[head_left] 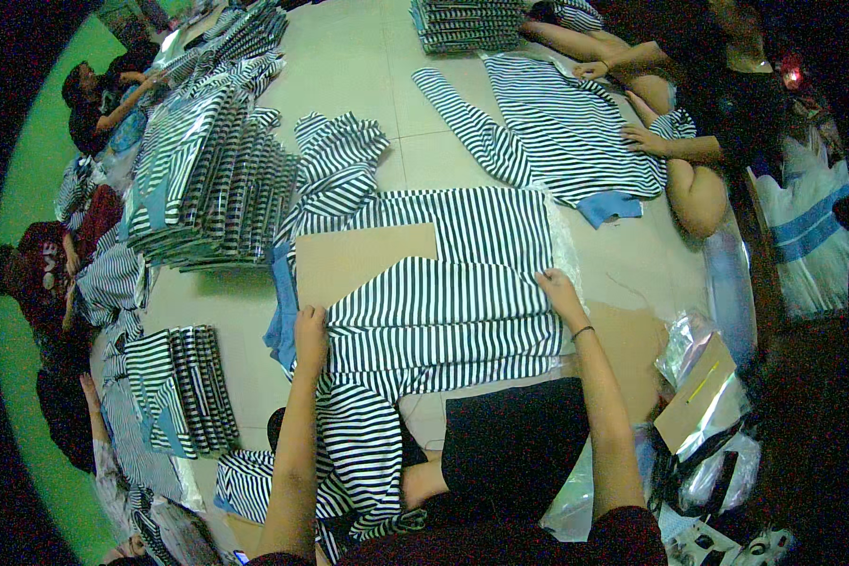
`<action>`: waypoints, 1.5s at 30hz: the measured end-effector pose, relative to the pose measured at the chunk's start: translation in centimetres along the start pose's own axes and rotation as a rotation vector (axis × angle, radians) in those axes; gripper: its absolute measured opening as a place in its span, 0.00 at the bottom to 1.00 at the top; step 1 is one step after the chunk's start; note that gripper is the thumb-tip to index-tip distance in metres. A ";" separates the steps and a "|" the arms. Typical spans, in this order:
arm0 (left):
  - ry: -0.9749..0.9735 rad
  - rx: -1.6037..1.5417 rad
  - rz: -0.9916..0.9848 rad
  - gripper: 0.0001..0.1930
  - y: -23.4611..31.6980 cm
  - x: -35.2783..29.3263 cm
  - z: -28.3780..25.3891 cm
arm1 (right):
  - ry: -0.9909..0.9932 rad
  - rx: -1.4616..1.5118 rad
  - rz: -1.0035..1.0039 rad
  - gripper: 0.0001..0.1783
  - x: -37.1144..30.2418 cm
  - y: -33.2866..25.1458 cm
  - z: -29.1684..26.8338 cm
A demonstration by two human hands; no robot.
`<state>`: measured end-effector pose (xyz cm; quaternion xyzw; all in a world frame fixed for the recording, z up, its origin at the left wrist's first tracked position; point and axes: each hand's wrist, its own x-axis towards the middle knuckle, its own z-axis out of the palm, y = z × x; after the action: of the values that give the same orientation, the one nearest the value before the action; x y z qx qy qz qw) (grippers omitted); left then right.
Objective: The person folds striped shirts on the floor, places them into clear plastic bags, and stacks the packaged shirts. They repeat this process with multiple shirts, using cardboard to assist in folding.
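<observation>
A black-and-white striped shirt with blue trim lies spread on the floor before me, its near side folded over part of a brown cardboard sheet. My left hand is closed on the shirt's folded edge, beside the cardboard's near left corner. At the right end, my right hand pinches the same folded layer near the hem. One striped sleeve hangs toward my lap, over my leg. The other sleeve lies bunched beyond the cardboard.
Tall stacks of folded shirts stand at the left, with a smaller stack nearer. Across from me a person handles another striped shirt. Other people sit along the left. Cardboard and clear plastic bags lie at the right.
</observation>
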<state>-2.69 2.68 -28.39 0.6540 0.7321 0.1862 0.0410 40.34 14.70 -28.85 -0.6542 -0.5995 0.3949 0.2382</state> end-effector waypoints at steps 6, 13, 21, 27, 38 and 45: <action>-0.070 0.235 0.080 0.11 -0.1 0.2 -1.1 | -0.116 0.139 0.025 0.37 -1.0 -0.3 -0.4; -0.181 0.134 0.131 0.13 -0.2 -3.3 -3.1 | -0.102 -0.452 -0.440 0.25 -7.6 -2.1 -1.9; -0.330 -0.006 0.375 0.12 -4.7 -5.9 -4.8 | -0.242 -0.839 -0.712 0.08 -9.2 -0.9 -1.8; -0.386 0.059 0.333 0.11 -4.9 -6.7 -3.2 | -0.195 -0.973 -0.578 0.17 -10.3 0.5 -3.1; -0.444 -0.082 -0.110 0.10 -0.3 -2.3 -4.1 | 0.049 -0.995 -0.413 0.06 -5.5 -5.7 -0.2; 0.043 -0.133 0.067 0.21 4.9 4.9 2.6 | -0.167 0.068 -0.494 0.25 11.2 -18.3 16.9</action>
<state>2.00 8.41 -28.25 0.6698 0.6965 0.2498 0.0624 15.52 25.94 -26.82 -0.4449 -0.7448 0.3974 0.2990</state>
